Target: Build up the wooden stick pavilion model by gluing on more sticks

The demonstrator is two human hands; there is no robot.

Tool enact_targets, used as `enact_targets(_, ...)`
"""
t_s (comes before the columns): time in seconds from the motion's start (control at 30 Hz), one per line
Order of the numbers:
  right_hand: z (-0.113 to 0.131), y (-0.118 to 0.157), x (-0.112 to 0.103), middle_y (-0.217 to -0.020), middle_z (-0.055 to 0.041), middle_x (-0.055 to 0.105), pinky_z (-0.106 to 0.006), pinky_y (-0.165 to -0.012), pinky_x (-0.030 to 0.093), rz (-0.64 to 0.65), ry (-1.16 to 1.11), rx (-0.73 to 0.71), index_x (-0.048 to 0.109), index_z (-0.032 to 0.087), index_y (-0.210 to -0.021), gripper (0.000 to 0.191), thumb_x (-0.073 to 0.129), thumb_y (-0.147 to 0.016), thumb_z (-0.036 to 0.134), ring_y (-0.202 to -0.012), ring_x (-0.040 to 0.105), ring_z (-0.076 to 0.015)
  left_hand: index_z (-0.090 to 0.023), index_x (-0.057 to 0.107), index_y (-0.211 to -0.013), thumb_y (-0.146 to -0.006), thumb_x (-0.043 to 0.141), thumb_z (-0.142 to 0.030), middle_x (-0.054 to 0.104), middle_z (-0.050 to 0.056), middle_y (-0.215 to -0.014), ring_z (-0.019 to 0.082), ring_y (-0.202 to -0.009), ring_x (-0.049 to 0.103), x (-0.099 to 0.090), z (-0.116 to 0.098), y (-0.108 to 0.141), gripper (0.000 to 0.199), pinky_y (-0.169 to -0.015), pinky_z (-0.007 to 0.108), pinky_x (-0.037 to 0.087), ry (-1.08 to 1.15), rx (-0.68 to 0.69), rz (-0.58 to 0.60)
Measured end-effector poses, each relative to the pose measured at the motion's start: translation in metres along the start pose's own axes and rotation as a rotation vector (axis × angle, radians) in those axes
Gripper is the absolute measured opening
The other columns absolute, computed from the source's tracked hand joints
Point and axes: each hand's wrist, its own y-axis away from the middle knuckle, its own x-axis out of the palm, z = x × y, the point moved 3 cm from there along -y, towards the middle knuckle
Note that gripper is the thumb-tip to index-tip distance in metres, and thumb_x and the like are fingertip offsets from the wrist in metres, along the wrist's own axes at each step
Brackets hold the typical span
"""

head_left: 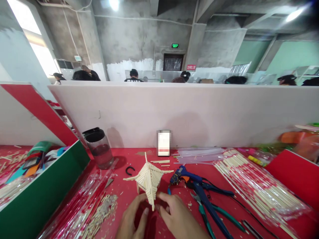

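Note:
A small pale stick model [149, 179] with a ribbed, pointed roof and long corner tips stands over the red table, low in the middle of the view. My left hand [134, 215] is at its lower left, the fingertips curled against its underside and the thumb apart, pointing up. On the right, my right hand [174, 212] has its index finger and thumb at the model's lower right edge. Both hands hold the model between them. The lower part of the model is mostly hidden by its roof and my fingers.
Right of the model lie a blue glue gun [183, 172] and green-handled cutters [204, 212]. Bagged sticks [259, 182] lie farther right. A dark-lidded bottle [99, 151] and stick scraps [106, 209] are left. Behind the white partition [139, 113], several people sit.

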Motion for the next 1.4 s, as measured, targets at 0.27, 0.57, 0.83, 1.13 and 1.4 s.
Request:
enact_targets(0.27,-0.010,0.000,0.003,-0.112,-0.0084,0.078,-0.034,-0.081,0.054,-0.028,-0.001,0.026,0.074,0.030,-0.123,0.042,0.059,-0.086,0.020,-0.094,0.072,-0.0289,-0.025,0.074,-0.110,-0.096,0.056,-0.041,0.076,0.011,-0.116,0.028,-0.105,0.073,0.000,0.000,0.000,0.027,-0.093,0.036,0.059,-0.058,0.068,0.011)
enact_targets(0.57,-0.007,-0.001,0.002,-0.120,-0.0063,0.076,-0.033,-0.084,0.053,0.036,-0.005,0.012,0.071,0.032,-0.128,0.042,0.056,-0.090,0.021,-0.104,0.071,-0.0285,-0.030,0.076,-0.113,-0.095,0.057,-0.033,0.075,0.012,-0.122,0.030,-0.109,0.073,0.001,0.001,-0.004,0.026,-0.095,0.038,0.060,-0.194,0.182,0.030)
enact_targets(0.83,-0.015,-0.002,-0.013,-0.108,-0.0072,0.078,-0.032,-0.084,0.051,-0.013,0.150,0.099,0.075,0.025,-0.113,0.029,0.058,-0.090,0.028,-0.095,0.072,-0.0264,-0.031,0.072,-0.124,-0.095,0.059,-0.032,0.073,0.012,-0.129,0.032,-0.117,0.070,0.002,0.016,-0.005,0.033,-0.098,0.042,0.059,-0.217,0.138,0.018)
enact_targets(1.13,-0.017,-0.003,-0.062,-0.084,-0.0032,0.077,-0.028,-0.066,0.043,-0.028,0.362,0.133,0.072,0.024,-0.087,0.016,0.057,-0.091,0.020,-0.077,0.072,-0.0222,-0.029,0.071,-0.128,-0.096,0.057,-0.034,0.071,0.010,-0.133,0.032,-0.122,0.067,-0.002,0.034,-0.002,0.035,-0.104,0.045,0.055,-0.311,0.104,-0.007)
enact_targets(1.4,-0.031,0.008,-0.037,-0.087,-0.0094,0.078,-0.031,-0.066,0.040,0.125,0.635,0.227,0.072,0.021,-0.086,0.012,0.074,-0.083,0.032,-0.083,0.072,-0.0305,-0.027,0.070,-0.128,-0.095,0.058,-0.032,0.072,0.010,-0.131,0.030,-0.119,0.069,-0.003,0.033,-0.002,0.035,-0.104,0.041,0.055,-0.329,0.133,0.003)
